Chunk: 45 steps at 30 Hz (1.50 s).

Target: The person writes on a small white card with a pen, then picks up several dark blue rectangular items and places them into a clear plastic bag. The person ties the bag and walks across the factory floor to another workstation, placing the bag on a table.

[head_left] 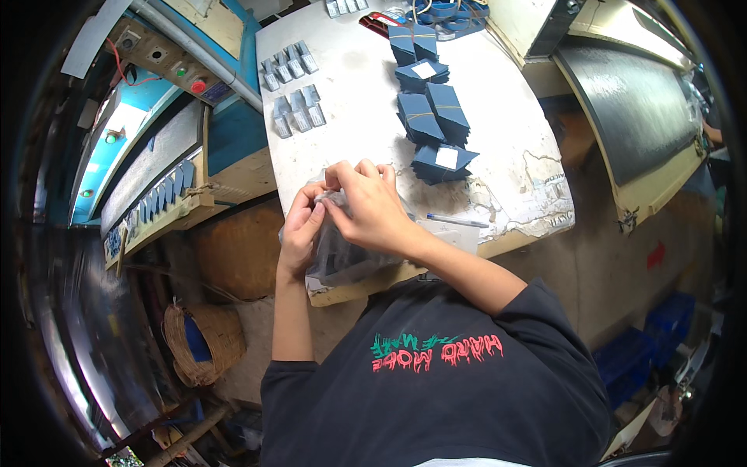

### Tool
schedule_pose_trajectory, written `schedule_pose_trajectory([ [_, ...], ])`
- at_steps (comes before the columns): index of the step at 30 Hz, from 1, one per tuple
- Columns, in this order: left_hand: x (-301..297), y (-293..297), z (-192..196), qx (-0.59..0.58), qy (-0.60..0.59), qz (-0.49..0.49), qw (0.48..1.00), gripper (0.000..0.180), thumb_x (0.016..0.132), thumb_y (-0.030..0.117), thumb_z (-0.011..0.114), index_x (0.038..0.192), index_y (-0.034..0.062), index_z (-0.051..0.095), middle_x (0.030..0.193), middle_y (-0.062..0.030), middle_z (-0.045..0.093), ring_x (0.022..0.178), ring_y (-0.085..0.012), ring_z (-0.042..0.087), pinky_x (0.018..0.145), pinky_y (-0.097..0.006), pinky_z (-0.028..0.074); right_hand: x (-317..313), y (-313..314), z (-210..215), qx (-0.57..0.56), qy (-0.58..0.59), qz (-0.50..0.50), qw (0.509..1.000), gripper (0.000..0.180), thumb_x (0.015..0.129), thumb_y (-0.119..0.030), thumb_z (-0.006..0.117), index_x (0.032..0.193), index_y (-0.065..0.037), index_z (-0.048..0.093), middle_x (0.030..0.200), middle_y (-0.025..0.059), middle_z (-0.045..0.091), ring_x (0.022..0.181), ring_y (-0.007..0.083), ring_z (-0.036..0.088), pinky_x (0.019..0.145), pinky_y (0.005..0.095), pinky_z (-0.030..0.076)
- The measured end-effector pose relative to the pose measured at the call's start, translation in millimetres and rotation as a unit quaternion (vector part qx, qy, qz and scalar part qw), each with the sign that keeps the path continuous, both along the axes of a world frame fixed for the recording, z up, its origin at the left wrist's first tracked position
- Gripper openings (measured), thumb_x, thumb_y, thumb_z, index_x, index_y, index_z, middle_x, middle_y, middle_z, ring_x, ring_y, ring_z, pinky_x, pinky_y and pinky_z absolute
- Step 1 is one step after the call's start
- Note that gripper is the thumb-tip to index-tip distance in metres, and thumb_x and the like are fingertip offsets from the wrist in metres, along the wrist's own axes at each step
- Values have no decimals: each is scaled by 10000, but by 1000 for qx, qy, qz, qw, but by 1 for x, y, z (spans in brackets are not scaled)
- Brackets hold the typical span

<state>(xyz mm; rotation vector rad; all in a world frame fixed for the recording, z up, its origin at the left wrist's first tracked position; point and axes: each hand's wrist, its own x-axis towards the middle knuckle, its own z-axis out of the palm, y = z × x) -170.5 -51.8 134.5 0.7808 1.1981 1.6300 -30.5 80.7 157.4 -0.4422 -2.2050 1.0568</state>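
Along the near edge of the desk [350, 97], a filmy plastic bag [350, 265] sits between the person's two hands. The left hand [299, 222] is at the bag's top left, its thumb and fingers closed on the gathered plastic. The right hand [366, 204] comes over the bag from its right side, and its fingers are pinched on the same bunched top, just beside the left ones. Their tips crowd together, so I cannot tell exactly which fold each one grips.

As for how far along things are, the bag seems at least partly filled: something dark shows through its film, though I cannot make out what or how much. Its top looks gathered, but no tie or seal is visible, so I would judge the closing unfinished.

Beyond the bag and to its right stand blue bundles [421, 117], some visibly banded and some topped with a white label; these look stacked and sorted, but lie outside the bag. Beyond the bag to its left, small clear packs [299, 113] stand in tidy rows, also apart from it. A pen [455, 220] rests untouched to the bag's right, and a wicker basket [226, 342] stands below it to the left.
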Motion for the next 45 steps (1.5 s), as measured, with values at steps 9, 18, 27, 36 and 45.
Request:
schedule_pose_trajectory([
  [9,18,14,-11,-87,356,203,908,174,933,-50,655,1027,51,550,1022,-62,615,839,-124,586,718,-288,499,4,2,-9,156,-31,-44,986,161,893,-259,753,980,-143,684,914,29,648,950,267,589,901,480,382],
  [18,11,25,-9,-140,493,135,848,294,896,-12,641,1182,49,660,935,-117,608,790,-218,589,711,-347,497,5,5,-14,214,-13,-61,975,122,881,-241,749,958,-156,710,881,13,686,907,257,616,891,509,393],
  [27,10,27,-20,-114,-27,175,978,186,1059,147,617,966,27,725,937,-10,716,851,-72,616,813,-237,483,-1,1,-14,279,-40,-30,959,119,843,-191,733,941,-129,704,802,50,721,874,263,635,898,512,420],
  [36,-1,48,-43,-164,165,223,947,232,1049,192,666,964,-8,748,903,-60,716,826,-128,623,770,-273,496,56,20,-14,206,-51,71,975,162,902,-154,740,831,-83,613,740,60,643,796,266,601,857,440,433],
  [45,27,97,37,-29,539,185,821,199,974,146,692,1144,87,777,1060,-117,686,1041,-305,652,943,-403,528,244,102,-90,87,-383,-321,862,635,797,-287,882,1283,-18,575,1246,185,558,1229,398,523,1021,543,433],
])
